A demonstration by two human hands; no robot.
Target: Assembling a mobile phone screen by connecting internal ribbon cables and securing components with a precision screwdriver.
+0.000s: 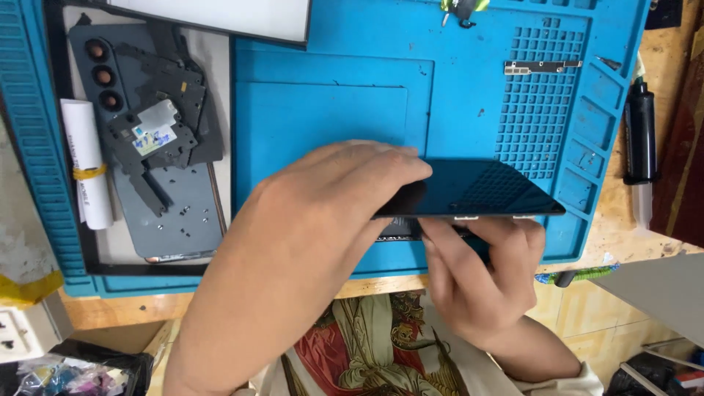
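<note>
Head view. One phone [477, 188], dark glass face up, was held level above the near edge of the blue work mat [330, 95]. The left hand [323, 213] lay over the phone's left end, fingers together and clamped on it, thumb hidden beneath. The right hand [477, 271] came up from under the near edge, fingers curled against the phone's long side and underside, gripping it; the fingertips were partly hidden by the frame, so exactly what they pressed on could not be made out.

Progress, as a judgement: disassembly looked well along. On the far left, one grey back cover [165, 205] with three camera holes lay flat, with dark inner shield plates [158, 121] stacked on it; I counted at least two, overlapping. Several tiny screws [180, 213] lay scattered on the cover; too small for an exact count. One small metal bracket [543, 67] rested on the mat's grid section, far right. The phone body with its screen was all that was in hand; none of the loose parts had been refitted.

Other counts: one white paper roll [86, 158] with a yellow band, left of the cover; one black glue syringe [640, 139] on the wooden bench [616, 235], right of the mat; one green-handled tool [462, 7] at the far edge.
</note>
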